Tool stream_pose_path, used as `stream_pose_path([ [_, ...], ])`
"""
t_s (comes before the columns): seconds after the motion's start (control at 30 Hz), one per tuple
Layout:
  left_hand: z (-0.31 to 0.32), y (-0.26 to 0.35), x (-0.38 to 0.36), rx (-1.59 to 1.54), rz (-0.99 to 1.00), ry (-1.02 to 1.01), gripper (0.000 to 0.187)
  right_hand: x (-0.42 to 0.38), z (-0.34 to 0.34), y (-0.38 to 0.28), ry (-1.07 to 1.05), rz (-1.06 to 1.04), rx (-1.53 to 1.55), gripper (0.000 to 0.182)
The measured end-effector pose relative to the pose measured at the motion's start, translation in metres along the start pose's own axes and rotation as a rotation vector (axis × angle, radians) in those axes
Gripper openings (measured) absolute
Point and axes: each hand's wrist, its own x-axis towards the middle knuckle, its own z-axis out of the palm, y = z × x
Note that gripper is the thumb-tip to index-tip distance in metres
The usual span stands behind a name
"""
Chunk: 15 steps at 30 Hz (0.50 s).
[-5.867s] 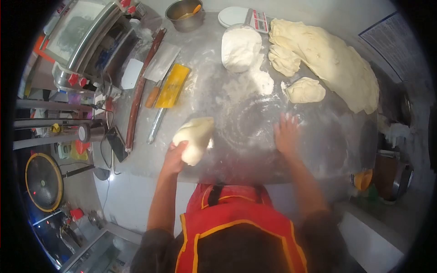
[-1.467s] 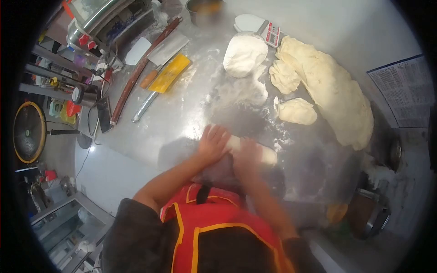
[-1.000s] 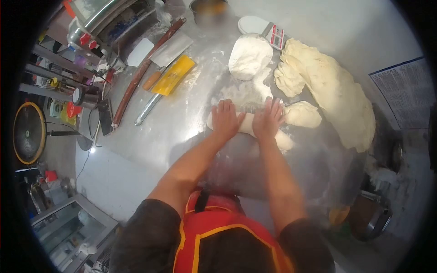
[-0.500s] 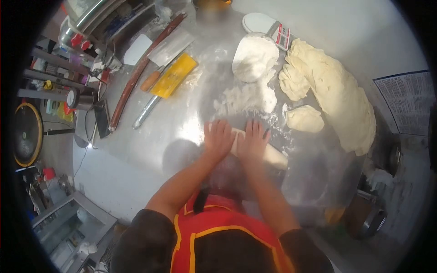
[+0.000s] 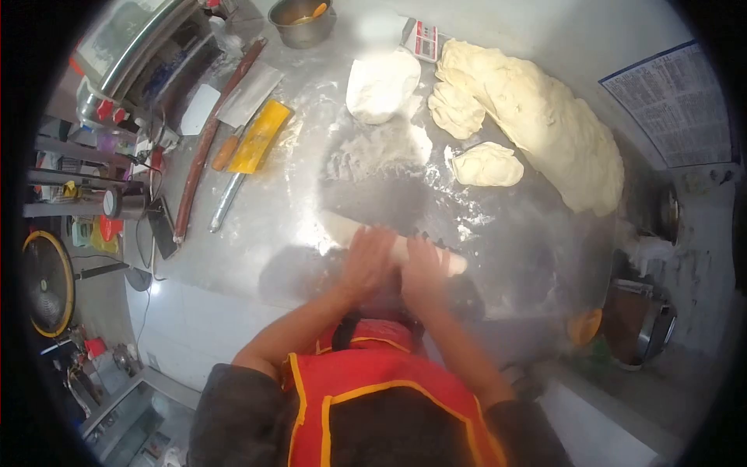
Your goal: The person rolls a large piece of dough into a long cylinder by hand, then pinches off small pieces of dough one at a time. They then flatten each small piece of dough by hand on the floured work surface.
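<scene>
A pale dough roll (image 5: 342, 228) lies slantwise on the steel table near its front edge. Both hands rest on it side by side: my left hand (image 5: 369, 258) at its middle, my right hand (image 5: 424, 268) nearer its right end. Their fingers, slightly blurred, curve over the roll's top and far side. Beyond the roll, to the right, sits a small flat dough piece (image 5: 489, 165). Behind that are a dough lump (image 5: 456, 110) and a large dough mass (image 5: 537, 117). White flour (image 5: 383, 86) is heaped farther back, with more scattered over the metal.
At left on the steel table (image 5: 257, 226) lie a long brown rod (image 5: 204, 148), a cleaver (image 5: 250, 95), a yellow scraper (image 5: 262, 136) and a phone (image 5: 162, 227). A pot (image 5: 302, 23) and a scale (image 5: 421, 39) stand at the back. A fan (image 5: 48, 284) is at far left.
The camera view has shifted, so the table things appear farther left and higher. The dough roll and both hands are closer to my body, and more of the roll shows left of my left hand.
</scene>
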Motion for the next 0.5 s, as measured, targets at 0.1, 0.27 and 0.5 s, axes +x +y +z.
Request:
stream_pose_path([
  [0.1, 0.010, 0.017, 0.011, 0.226, 0.113, 0.330, 0.028, 0.014, 0.012, 0.012, -0.026, 0.008, -0.104, 0.052],
  [0.27, 0.006, -0.003, 0.093, 0.190, -0.049, 0.179, 0.024, 0.096, 0.026, 0.050, 0.011, 0.076, -0.069, 0.053],
  [0.5, -0.015, -0.020, 0.120, -0.125, -0.185, -0.168, 0.026, 0.102, 0.037, 0.080, 0.098, -0.008, -0.131, 0.048],
])
